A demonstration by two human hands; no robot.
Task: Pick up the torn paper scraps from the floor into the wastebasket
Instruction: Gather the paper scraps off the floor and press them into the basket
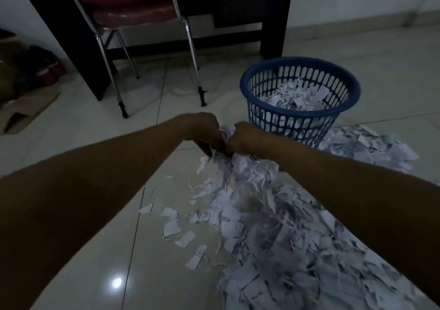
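A wide heap of torn white paper scraps [273, 226] covers the tiled floor from the centre down to the bottom right. My left hand [202, 131] and my right hand [242, 136] are pressed together at the heap's far end, both closed around one bunch of scraps [225, 131] that pokes up between them. The blue plastic wastebasket [247, 81] stands just behind and to the right of my hands, partly filled with scraps. More scraps [371, 148] lie on the floor at its right side.
A dark desk [271, 31] and a red chair with chrome legs [190, 38] stand behind the basket. Flattened cardboard [21, 112] and dark bags lie at the far left. Pale glossy tiles [95, 274] show at the lower left.
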